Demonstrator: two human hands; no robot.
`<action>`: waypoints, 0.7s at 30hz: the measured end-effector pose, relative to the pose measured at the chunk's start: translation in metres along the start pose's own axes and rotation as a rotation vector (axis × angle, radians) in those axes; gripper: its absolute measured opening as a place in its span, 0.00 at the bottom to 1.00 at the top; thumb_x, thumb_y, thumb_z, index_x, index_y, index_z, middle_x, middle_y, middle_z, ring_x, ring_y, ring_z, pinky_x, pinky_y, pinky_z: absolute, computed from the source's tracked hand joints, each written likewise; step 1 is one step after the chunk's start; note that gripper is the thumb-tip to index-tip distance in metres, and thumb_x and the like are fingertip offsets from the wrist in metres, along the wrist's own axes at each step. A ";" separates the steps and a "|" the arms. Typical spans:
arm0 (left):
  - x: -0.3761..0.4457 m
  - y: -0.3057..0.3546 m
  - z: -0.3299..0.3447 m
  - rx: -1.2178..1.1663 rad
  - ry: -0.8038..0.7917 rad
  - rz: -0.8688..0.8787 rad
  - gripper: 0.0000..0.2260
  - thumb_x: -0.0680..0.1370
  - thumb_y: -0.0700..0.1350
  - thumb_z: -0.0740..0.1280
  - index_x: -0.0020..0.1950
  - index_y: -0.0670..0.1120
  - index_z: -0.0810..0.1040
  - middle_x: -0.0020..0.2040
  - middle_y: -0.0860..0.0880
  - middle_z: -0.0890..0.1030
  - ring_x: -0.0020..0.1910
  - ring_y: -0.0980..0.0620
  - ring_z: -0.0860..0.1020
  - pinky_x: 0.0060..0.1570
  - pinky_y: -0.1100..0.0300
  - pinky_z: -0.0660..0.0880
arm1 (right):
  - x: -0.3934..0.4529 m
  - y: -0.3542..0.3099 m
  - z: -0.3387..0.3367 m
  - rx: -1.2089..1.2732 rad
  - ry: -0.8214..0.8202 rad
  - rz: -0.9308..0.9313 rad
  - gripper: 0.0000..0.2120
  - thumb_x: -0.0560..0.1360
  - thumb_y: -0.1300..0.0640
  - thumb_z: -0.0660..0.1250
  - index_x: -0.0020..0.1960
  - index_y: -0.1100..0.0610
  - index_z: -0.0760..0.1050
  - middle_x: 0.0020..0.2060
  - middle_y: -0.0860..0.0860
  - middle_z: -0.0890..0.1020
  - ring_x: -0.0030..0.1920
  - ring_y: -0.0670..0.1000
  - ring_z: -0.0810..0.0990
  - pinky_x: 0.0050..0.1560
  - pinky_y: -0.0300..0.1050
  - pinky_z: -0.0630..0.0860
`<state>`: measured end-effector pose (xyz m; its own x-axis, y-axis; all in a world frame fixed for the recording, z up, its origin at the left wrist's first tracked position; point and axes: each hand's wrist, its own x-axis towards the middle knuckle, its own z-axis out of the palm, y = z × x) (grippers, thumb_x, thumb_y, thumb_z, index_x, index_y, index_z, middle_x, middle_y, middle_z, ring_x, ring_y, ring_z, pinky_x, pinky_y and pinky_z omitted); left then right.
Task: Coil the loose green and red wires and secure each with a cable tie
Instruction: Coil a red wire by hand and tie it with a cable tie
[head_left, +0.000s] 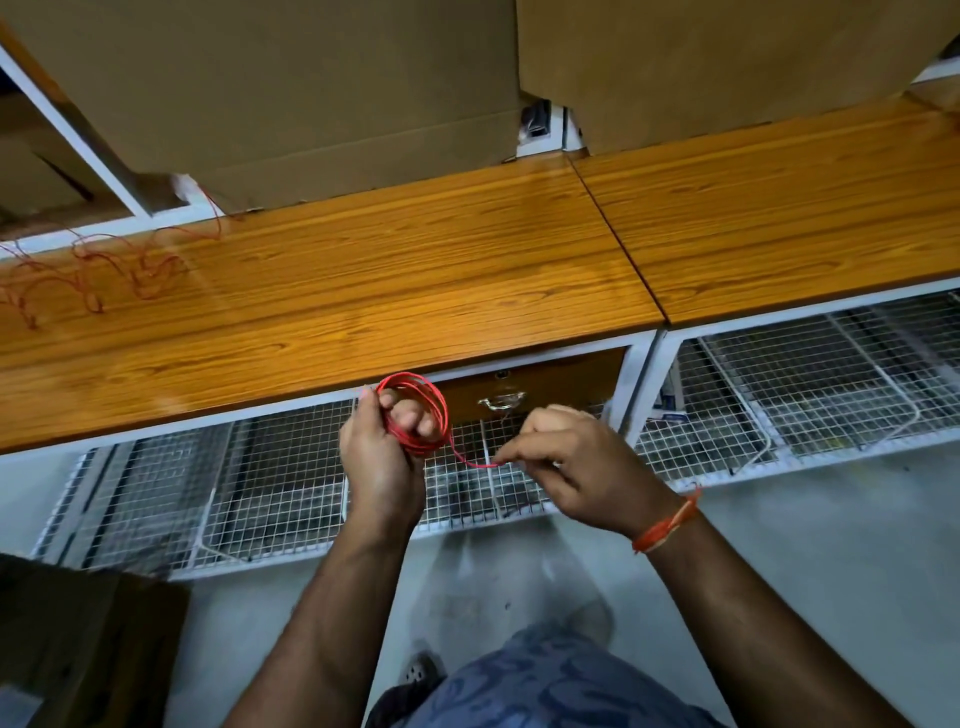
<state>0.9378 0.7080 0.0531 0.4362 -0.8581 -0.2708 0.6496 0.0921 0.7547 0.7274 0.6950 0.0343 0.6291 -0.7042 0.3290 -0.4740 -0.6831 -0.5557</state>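
head view: your left hand (382, 457) grips the red coil (415, 418), your right hand (566, 467) pinches its tail; slacken either and the loops likely spring apart.

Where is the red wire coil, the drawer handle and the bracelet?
red wire coil (435, 397), head view, top of loop.
drawer handle (503, 403), head view, metal middle.
bracelet (667, 525), head view, orange band on wrist.

Red wire coil (422, 410); orange wood-grain worktop (363, 270).
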 end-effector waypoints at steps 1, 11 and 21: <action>0.000 -0.003 -0.002 0.128 0.008 0.059 0.15 0.87 0.50 0.55 0.47 0.42 0.71 0.28 0.48 0.76 0.27 0.51 0.76 0.31 0.59 0.75 | 0.004 -0.006 0.001 -0.020 -0.003 -0.042 0.12 0.77 0.61 0.69 0.56 0.48 0.84 0.42 0.44 0.76 0.46 0.46 0.73 0.41 0.49 0.72; -0.018 -0.013 -0.014 0.798 -0.470 0.265 0.23 0.86 0.55 0.55 0.37 0.41 0.69 0.27 0.45 0.70 0.26 0.49 0.66 0.30 0.58 0.62 | 0.034 -0.044 -0.021 0.058 0.051 -0.195 0.04 0.78 0.60 0.72 0.53 0.58 0.79 0.44 0.50 0.79 0.46 0.52 0.77 0.47 0.50 0.75; -0.031 -0.008 -0.011 0.642 -0.504 0.055 0.16 0.81 0.57 0.59 0.39 0.49 0.70 0.29 0.52 0.63 0.27 0.54 0.59 0.31 0.61 0.59 | 0.037 -0.035 -0.023 0.243 0.296 0.042 0.07 0.79 0.61 0.71 0.56 0.56 0.81 0.48 0.45 0.81 0.51 0.41 0.79 0.50 0.34 0.74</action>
<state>0.9263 0.7398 0.0490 0.0251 -0.9990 -0.0379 0.0857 -0.0357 0.9957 0.7531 0.6882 0.0834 0.3905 -0.7800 0.4889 -0.3129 -0.6119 -0.7264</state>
